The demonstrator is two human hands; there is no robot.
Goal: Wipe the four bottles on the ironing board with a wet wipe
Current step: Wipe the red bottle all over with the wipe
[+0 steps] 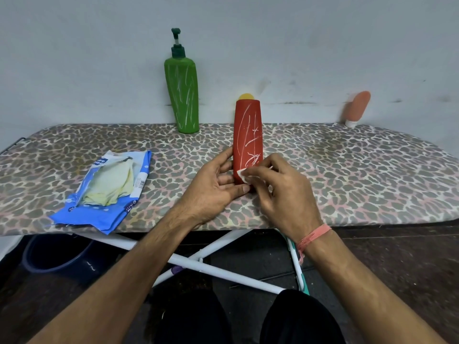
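A red bottle with white scribble marks stands upright near the middle of the ironing board. My left hand grips its lower left side. My right hand presses a small white wet wipe against the bottle's lower front. Behind the red bottle, only the yellow top of another bottle shows. A green pump bottle, also marked with white lines, stands at the back by the wall. A small peach tube bottle stands cap-down at the far right.
An open blue wet-wipe packet lies on the board's left part. The wall runs right behind the board. Under the board are its white crossed legs and a dark blue bucket at the left.
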